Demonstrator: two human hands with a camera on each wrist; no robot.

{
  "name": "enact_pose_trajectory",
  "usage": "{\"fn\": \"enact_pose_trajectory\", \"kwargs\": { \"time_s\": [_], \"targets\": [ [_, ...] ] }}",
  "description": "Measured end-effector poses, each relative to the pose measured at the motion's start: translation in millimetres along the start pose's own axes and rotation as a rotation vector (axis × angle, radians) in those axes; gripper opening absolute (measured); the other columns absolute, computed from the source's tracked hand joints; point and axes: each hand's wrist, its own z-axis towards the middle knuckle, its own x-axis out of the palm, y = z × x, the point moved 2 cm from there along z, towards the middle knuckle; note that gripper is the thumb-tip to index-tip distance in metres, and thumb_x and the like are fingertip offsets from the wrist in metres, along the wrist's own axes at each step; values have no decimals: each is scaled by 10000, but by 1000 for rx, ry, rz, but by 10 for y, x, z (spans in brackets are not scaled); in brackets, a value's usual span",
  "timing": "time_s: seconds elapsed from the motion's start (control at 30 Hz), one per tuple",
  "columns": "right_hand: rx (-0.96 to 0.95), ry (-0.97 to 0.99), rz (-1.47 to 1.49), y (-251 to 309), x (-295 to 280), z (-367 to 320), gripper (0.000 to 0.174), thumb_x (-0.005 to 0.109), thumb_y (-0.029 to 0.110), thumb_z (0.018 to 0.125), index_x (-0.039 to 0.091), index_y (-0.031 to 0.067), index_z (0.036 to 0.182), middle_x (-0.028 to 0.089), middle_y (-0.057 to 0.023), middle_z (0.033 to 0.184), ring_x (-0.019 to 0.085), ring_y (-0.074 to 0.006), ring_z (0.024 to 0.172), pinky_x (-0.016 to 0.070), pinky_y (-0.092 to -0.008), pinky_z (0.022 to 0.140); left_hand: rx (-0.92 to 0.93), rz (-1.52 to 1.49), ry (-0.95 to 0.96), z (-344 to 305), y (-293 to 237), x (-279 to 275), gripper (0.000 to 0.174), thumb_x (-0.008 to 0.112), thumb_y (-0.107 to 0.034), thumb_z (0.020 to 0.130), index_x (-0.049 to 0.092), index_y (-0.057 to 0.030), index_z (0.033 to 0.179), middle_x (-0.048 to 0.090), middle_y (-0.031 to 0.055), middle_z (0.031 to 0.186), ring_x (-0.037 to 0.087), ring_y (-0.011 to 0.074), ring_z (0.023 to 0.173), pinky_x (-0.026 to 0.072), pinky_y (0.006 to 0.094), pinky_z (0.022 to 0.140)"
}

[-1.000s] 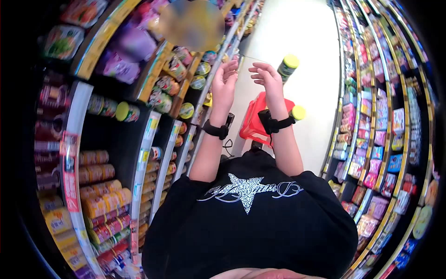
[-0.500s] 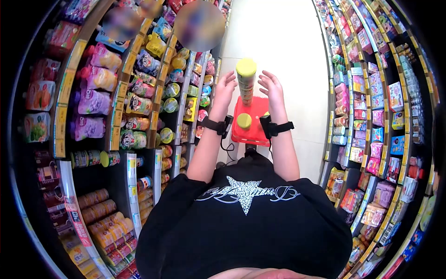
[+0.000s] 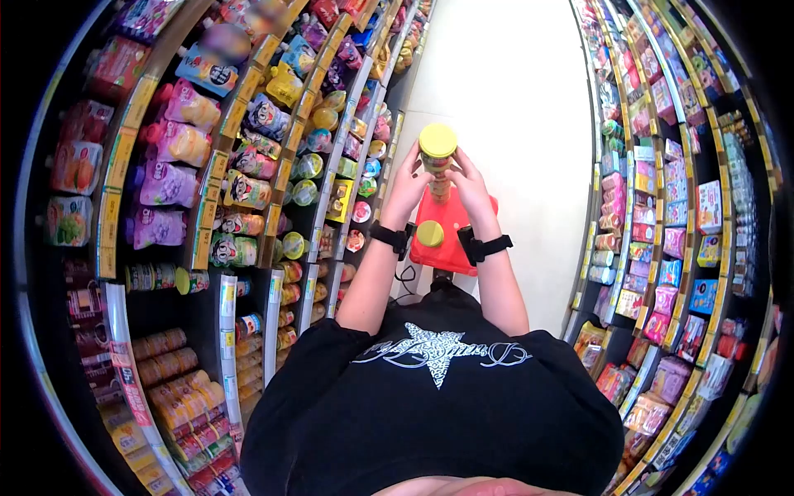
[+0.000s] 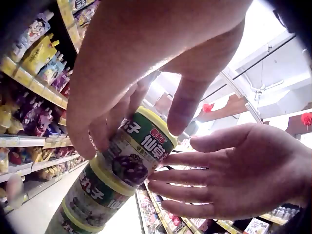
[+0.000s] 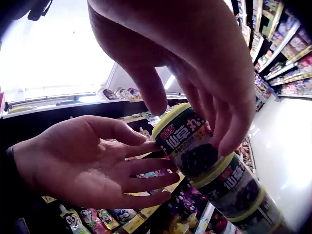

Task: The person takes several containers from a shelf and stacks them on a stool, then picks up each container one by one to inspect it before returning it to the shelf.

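A stack of green-labelled cans with yellow lids (image 3: 438, 139) stands upright over a red stool (image 3: 455, 219). My left hand (image 3: 408, 188) is at the left of the upper cans and my right hand (image 3: 470, 190) at the right. In the left wrist view the right hand (image 4: 234, 170) lays long, nearly straight fingers against the top can (image 4: 141, 148). The right wrist view shows the left hand (image 5: 92, 163) likewise flat, its fingertips at the top can (image 5: 187, 141). Another yellow-lidded can (image 3: 430, 234) sits on the stool, nearer my body.
Shelves of pouches (image 3: 178, 186) and cans run along the left of the aisle. More shelves with bagged snacks (image 3: 666, 289) line the right side. Pale floor (image 3: 529, 165) stretches ahead between them. A black cable (image 3: 405, 279) hangs beside the stool.
Both hands have come inward from spread positions to touch the sides of the upper cans. The view has turned, shifting the stack from right of the hands to between them.
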Motion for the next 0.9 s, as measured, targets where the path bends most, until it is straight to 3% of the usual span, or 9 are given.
{"fn": "enact_pose_trajectory", "kwargs": {
  "time_s": [0.03,0.07,0.17,0.3,0.33,0.47,0.57,0.9],
  "targets": [
    [3,10,-14,65,37,-26,614,466,-5,820,271,21,1402,496,-145,1251,518,-192,1087,442,-285,867,5,0,-6,-23,-60,-11,773,530,42,700,253,-38,1417,358,126,1406,409,275,1239,358,359,982],
    [6,20,-28,153,88,-59,614,470,-3,822,275,31,1403,486,-151,1265,509,-201,1106,434,-291,882,-21,2,-6,-41,-139,-29,801,504,67,677,231,-36,1424,323,105,1431,337,234,1301,269,336,1069],
    [-85,54,-111,184,246,-41,616,482,1,826,279,49,1406,451,-166,1308,466,-232,1172,401,-309,932,48,44,-92,-123,-250,-186,788,539,31,687,261,-65,1418,361,139,1406,386,310,1262,343,383,991],
    [-177,112,-217,356,659,-116,568,513,27,846,308,24,1376,410,-180,1346,395,-262,1253,353,-344,994,210,118,-254,-324,-540,-516,745,575,-2,696,331,-92,1394,388,150,1371,421,270,1230,352,346,993],
    [-229,117,-186,358,804,-137,547,519,38,852,320,18,1361,422,-178,1334,405,-263,1244,356,-352,992,252,174,-320,-379,-595,-615,694,649,-58,714,393,-85,1359,453,140,1280,466,246,1165,365,334,987],
    [-350,156,-202,402,1403,-275,482,542,77,870,357,8,1310,466,-172,1287,458,-266,1200,369,-372,980,418,245,-539,-696,-897,-1032,634,746,-140,712,480,-80,1284,493,100,1157,500,220,1091,405,324,944],
    [-418,223,-226,394,1856,-424,463,555,89,872,386,11,1296,508,-159,1230,522,-258,1123,396,-367,949,389,306,-603,-1026,-1132,-1417,627,729,-95,740,449,-55,1299,477,86,1197,508,193,1125,402,319,973],
    [-525,482,-286,134,3327,-1068,455,623,96,838,453,-14,1245,530,-143,1159,546,-231,1044,431,-340,896,369,564,-990,-2312,-1578,-2571,489,749,-104,717,581,-39,1171,575,83,1013,604,174,922,494,280,799]
  ]
}}
